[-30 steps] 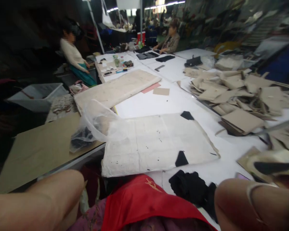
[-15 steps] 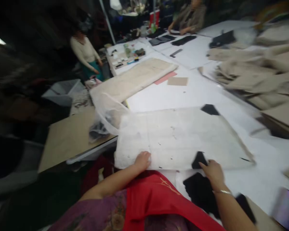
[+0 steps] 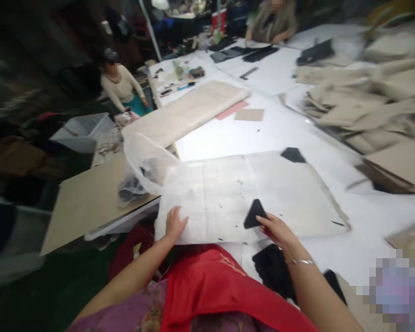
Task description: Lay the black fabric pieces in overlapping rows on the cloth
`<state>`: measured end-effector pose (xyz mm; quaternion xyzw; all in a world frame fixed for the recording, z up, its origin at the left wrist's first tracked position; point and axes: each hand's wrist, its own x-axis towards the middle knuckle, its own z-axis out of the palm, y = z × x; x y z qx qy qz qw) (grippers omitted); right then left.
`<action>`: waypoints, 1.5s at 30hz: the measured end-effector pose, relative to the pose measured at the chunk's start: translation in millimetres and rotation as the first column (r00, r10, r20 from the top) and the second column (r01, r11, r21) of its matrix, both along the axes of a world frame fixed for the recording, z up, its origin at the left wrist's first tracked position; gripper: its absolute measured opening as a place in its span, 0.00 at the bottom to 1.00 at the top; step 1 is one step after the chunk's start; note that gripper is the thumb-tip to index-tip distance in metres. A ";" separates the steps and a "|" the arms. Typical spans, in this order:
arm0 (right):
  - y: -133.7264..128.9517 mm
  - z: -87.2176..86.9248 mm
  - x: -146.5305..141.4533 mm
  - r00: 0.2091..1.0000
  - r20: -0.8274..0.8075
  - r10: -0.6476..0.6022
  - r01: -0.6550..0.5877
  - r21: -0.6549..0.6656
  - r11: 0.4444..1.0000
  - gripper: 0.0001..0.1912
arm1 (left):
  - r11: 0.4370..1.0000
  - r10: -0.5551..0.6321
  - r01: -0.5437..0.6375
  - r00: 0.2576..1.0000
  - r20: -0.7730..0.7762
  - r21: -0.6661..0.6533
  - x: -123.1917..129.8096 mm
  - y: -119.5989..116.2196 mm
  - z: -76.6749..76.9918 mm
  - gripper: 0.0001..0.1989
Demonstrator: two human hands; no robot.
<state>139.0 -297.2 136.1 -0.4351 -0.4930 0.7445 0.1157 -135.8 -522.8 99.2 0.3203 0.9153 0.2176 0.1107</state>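
Shifted the dark piece (image 3: 254, 216) inward from the six-o'clock edge of the white pad (image 3: 224, 186), pinched in the right hand (image 3: 278, 231) and seemingly under control, and spread the left hand (image 3: 174, 224) wide at the pad's eight o'clock.

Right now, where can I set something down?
White tabletop shows between the cream slab and the white sheet, and on the near side of the beige stack. Crowded: beige pieces beyond that stack, black cloth by the right hand.

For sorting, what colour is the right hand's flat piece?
The flat piece is black; clearest: head view.
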 end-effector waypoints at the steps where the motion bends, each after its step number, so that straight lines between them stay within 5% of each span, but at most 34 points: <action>1: -1.7 -2.9 -3.4 0.998 -0.034 -0.048 0.046 -0.069 0.997 0.17 | 0.993 -0.096 0.089 0.991 0.094 0.075 8.2 10.5 5.0 0.17; 4: -7.3 -0.9 -16.7 0.979 -0.169 -0.110 0.069 -0.230 0.971 0.16 | 0.913 -0.350 0.246 0.882 0.316 0.325 48.6 41.8 34.8 0.12; 8: -17.6 16.2 -30.5 0.963 -0.249 -0.100 0.026 -0.285 0.958 0.15 | 0.780 -0.540 0.336 0.787 0.297 0.528 99.7 76.4 79.1 0.11; 12: -15.8 22.0 -38.4 0.962 -0.252 -0.107 0.051 -0.217 0.975 0.15 | 0.752 -0.578 0.330 0.746 0.331 0.570 111.5 107.0 87.8 0.13; 15: -7.3 20.5 -43.1 0.948 -0.284 -0.146 0.090 -0.200 0.976 0.15 | 0.837 -0.424 0.087 0.728 0.539 0.541 106.3 128.9 77.1 0.19; 18: 3.6 17.5 -46.8 0.940 -0.294 -0.175 0.118 -0.201 0.972 0.15 | 0.896 -0.325 -0.130 0.458 0.827 0.424 99.9 149.4 67.2 0.23; 20: 12.6 15.6 -48.1 0.952 -0.256 -0.169 0.142 -0.120 0.983 0.15 | 0.925 -0.313 -0.139 0.251 0.916 0.355 96.6 162.5 63.1 0.21; 22: 23.8 14.7 -48.8 0.973 -0.153 -0.172 0.186 0.083 0.979 0.12 | 0.939 -0.282 -0.118 0.271 0.920 0.323 94.9 176.6 59.6 0.19; 25: 44.4 14.9 -51.1 0.960 0.084 -0.269 0.183 0.541 0.821 0.06 | 0.924 -0.267 -0.100 0.519 0.812 0.368 96.9 203.0 52.4 0.23; 26: 51.5 14.8 -52.8 0.947 0.153 -0.281 0.115 0.656 0.746 0.05 | 0.912 -0.305 -0.081 0.520 0.798 0.401 99.0 213.3 49.4 0.23; 28: 65.2 13.5 -57.4 0.937 0.259 -0.235 -0.058 0.778 0.625 0.08 | 0.894 -0.386 -0.058 0.405 0.829 0.444 104.5 234.9 43.2 0.23; 30: 79.5 10.4 -61.8 0.944 0.307 -0.121 -0.187 0.799 0.571 0.14 | 0.888 -0.410 -0.095 0.279 0.869 0.449 109.4 256.2 35.3 0.23; 32: 98.2 5.1 -63.2 0.955 0.295 0.041 -0.257 0.750 0.609 0.17 | 0.889 -0.380 -0.186 0.211 0.901 0.418 109.9 276.0 23.2 0.23; 36: 165.5 -15.2 -51.8 0.916 0.205 0.345 -0.401 0.490 0.774 0.14 | 0.930 -0.244 -0.255 0.113 0.963 0.265 93.6 311.0 -16.0 0.19; 39: 239.8 -39.8 -32.2 0.914 0.397 0.083 -0.302 0.530 0.792 0.10 | 0.963 -0.145 -0.200 0.171 0.975 0.178 75.9 334.3 -46.6 0.16; 42: 309.8 -65.1 -10.1 0.759 0.586 -0.284 -0.279 0.687 0.670 0.09 | 0.978 -0.153 -0.107 0.218 0.964 0.180 62.7 357.1 -65.2 0.16; 45: 353.4 -84.1 0.8 0.642 0.647 -0.413 -0.313 0.712 0.629 0.09 | 0.978 -0.199 -0.015 0.247 0.948 0.210 56.7 381.2 -71.3 0.15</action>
